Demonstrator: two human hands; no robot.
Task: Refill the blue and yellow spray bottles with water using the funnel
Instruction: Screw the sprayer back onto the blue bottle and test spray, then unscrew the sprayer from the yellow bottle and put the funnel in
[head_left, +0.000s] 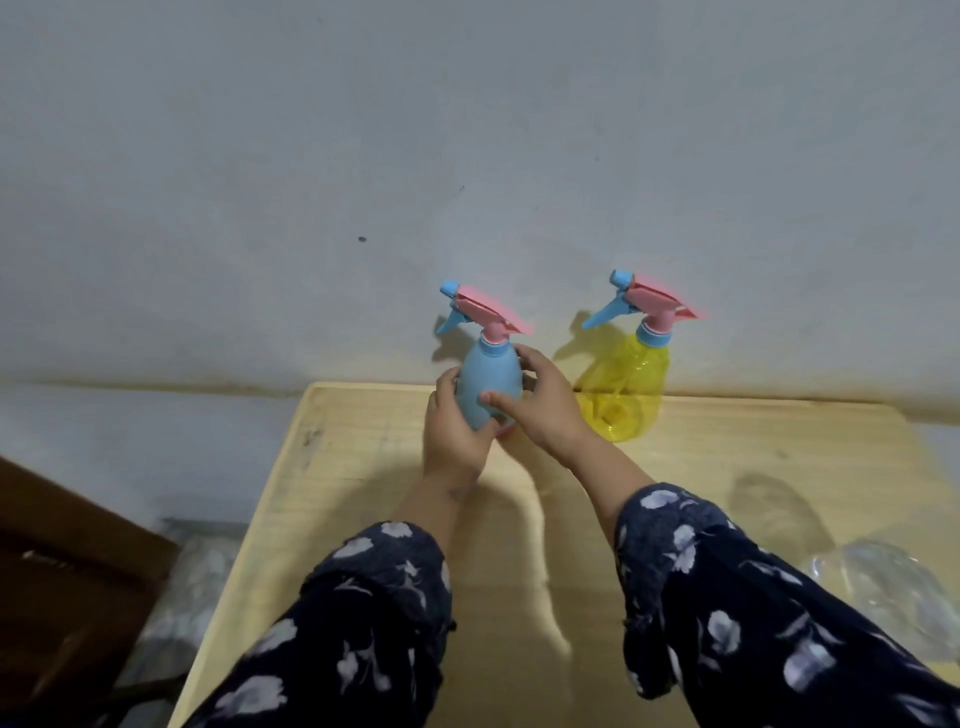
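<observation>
Blue bottle (488, 384) gripped by left hand (453, 431) and right hand (545, 410), yellow bottle (626, 395) beside.

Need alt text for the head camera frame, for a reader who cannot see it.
Both hands hold a blue spray bottle upright at the far edge of a wooden table, the left hand and right hand wrapped around its body. A yellow spray bottle stands to its right against the wall, and a clear plastic bottle lies at the table's right edge.
</observation>
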